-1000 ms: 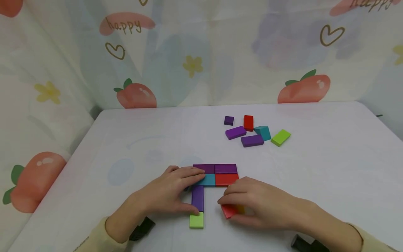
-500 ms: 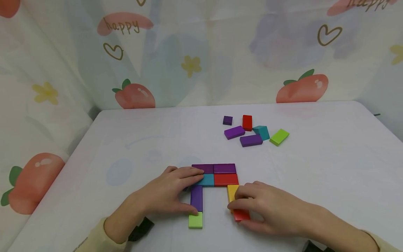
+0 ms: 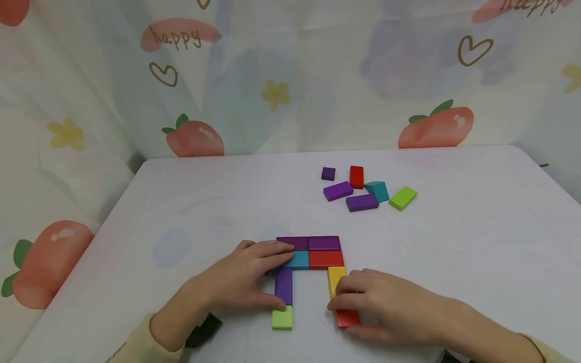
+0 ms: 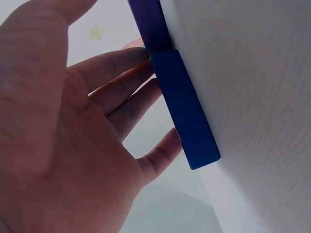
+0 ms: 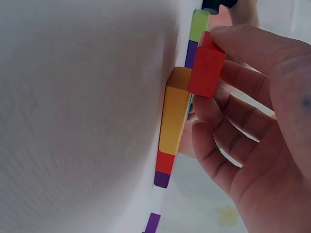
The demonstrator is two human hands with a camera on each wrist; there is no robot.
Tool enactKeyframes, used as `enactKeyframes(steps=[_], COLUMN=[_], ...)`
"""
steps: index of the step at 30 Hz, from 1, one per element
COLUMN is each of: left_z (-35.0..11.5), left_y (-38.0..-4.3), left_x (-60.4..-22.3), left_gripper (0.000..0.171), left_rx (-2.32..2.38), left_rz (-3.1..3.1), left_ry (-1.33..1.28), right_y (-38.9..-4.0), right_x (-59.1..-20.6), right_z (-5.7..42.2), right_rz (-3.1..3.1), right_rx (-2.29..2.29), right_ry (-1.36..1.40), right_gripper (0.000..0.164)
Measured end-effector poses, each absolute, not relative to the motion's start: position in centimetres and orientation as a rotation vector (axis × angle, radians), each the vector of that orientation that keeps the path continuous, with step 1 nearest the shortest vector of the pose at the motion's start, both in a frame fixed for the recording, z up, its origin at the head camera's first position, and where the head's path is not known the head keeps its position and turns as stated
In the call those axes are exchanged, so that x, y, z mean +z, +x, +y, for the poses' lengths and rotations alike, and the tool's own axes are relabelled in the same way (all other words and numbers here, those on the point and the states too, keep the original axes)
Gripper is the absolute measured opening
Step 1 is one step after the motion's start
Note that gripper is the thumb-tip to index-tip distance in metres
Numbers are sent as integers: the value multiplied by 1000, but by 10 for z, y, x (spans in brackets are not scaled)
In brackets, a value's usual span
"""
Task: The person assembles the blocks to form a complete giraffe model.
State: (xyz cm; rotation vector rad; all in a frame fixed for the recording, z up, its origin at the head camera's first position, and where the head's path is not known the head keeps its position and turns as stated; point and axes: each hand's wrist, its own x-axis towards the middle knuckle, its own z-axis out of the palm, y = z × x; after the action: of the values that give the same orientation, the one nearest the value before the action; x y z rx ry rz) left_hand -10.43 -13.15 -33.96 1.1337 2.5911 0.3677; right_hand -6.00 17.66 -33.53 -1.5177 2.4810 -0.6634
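Note:
My right hand [image 3: 386,305] pinches a small red block [image 3: 347,318] between thumb and fingers. In the right wrist view this red block [image 5: 208,70] is at the near end of a yellow block [image 5: 175,114], slightly raised off the table. The yellow block extends down from a longer red block [image 3: 326,259]. My left hand [image 3: 247,275] lies along the left side, fingertips on a teal block [image 3: 298,259] and a purple block [image 3: 292,242], thumb at a lime green block [image 3: 282,318]. In the left wrist view its fingers touch a blue block [image 4: 184,109], mostly hidden from the head view.
Another purple block [image 3: 324,243] forms the top right of the arrangement; an upright purple block [image 3: 283,286] its left leg. Farther back lie loose blocks: purple [image 3: 362,202], red [image 3: 356,177], teal [image 3: 379,191] and lime green [image 3: 402,198]. A patterned cloth [image 3: 327,75] hangs behind the table.
My right hand has shifted right and slightly nearer. The yellow block now stands straight under the long red one, and the small red block has moved to its near end. The left hand has stayed put.

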Motion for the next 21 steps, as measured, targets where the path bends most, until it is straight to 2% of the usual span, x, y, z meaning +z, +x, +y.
enactKeyframes(steps=[10,21], left_z=[-131,-131], left_y=[-103,-103], left_x=[-338,-339], left_gripper=[88,87], left_rx=[354,354], left_rz=[2589,2588], left_ry=[1117,1126], right_y=[-57,-59], right_x=[-340,-332], right_z=[170,181], right_rz=[2477,2430], right_rx=[-603,-592], right_ry=[-1559,-1443], right_gripper=[22,31])
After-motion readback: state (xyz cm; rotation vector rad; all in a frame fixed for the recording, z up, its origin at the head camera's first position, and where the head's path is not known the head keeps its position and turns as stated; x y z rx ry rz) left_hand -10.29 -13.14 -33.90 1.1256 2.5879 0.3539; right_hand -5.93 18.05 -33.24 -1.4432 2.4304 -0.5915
